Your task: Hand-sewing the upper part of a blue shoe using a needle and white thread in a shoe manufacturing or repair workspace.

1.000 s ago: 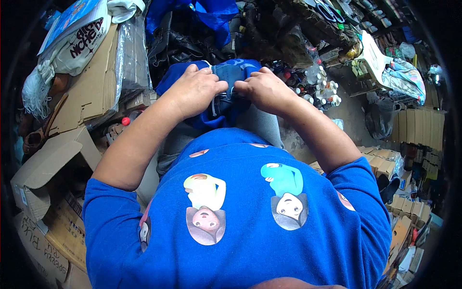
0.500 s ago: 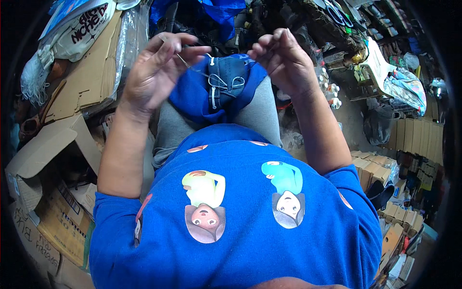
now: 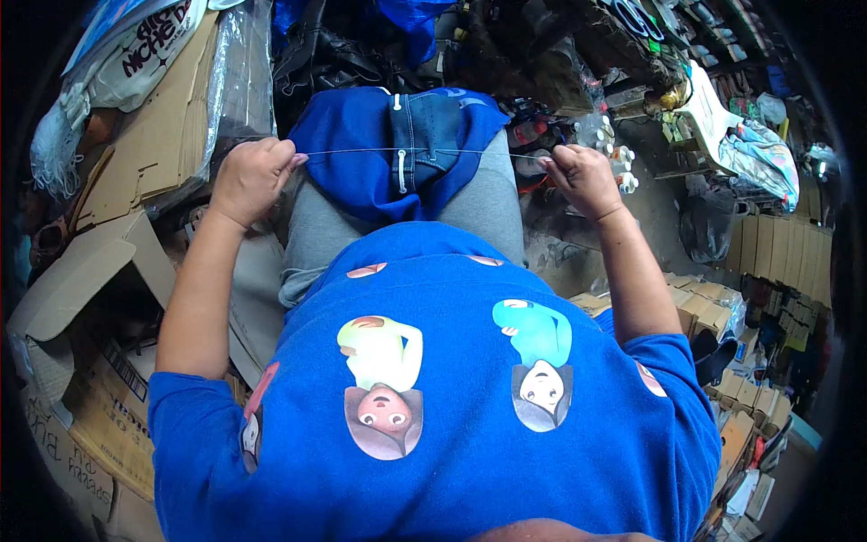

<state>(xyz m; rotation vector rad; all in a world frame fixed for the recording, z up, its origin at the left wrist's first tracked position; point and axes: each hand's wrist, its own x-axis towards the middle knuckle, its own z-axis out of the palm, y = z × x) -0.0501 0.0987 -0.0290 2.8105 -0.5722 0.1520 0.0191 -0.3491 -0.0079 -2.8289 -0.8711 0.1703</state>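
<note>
A thin white thread (image 3: pixel 361 150) stretches taut, nearly level, between my two hands over my lap. My left hand (image 3: pixel 253 181) is a closed fist with the thread's left part at its fingertips. On the other side, my right hand (image 3: pixel 585 179) pinches the thread between bent fingers. Beneath it lies a dark navy piece (image 3: pixel 435 126) with pale edge stitching and white cord ends on its left side; it looks like leather or denim. That piece rests on a bright blue cloth (image 3: pixel 330 122) spread over my grey-trousered legs. Whether the thread is fixed to the piece I cannot tell.
Flat cardboard (image 3: pixel 167 135) and a plastic-covered stack stand at the left, above an open cardboard box (image 3: pixel 77 280). Black shoes (image 3: pixel 316 54) lie beyond my knees. Several white-capped bottles (image 3: pixel 601 135) and a white chair (image 3: pixel 709 113) are at the right, with stacked boxes (image 3: pixel 781 262) behind.
Both hands have come down toward me and moved apart, closing on the thread. The slack loop over the navy piece is now a straight, tight line.
</note>
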